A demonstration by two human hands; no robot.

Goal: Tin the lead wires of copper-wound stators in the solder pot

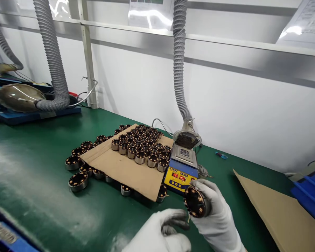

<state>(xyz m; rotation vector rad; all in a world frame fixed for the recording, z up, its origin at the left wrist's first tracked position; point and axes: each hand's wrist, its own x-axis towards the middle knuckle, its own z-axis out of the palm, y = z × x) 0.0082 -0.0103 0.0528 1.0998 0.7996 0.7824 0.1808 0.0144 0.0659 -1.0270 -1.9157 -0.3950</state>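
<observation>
My right hand (217, 213), in a white glove, grips a round metal stator (196, 203) with copper windings, its open face turned toward me. My left hand (162, 231), also gloved, sits just left of it with its dark fingertips curled toward the stator, pinching at a thin wire end I can barely see. Both hands hover over the green bench (36, 175) in front of a small blue and yellow solder pot (182, 171) with red digits lit.
A cardboard sheet (128, 168) carries several stators (143, 145), with more under and beside it (77, 180). A grey fume hose (180, 70) hangs over the solder pot; another hose (52, 59) is at left. Another cardboard sheet (278, 210) and blue bins (311, 192) lie to the right.
</observation>
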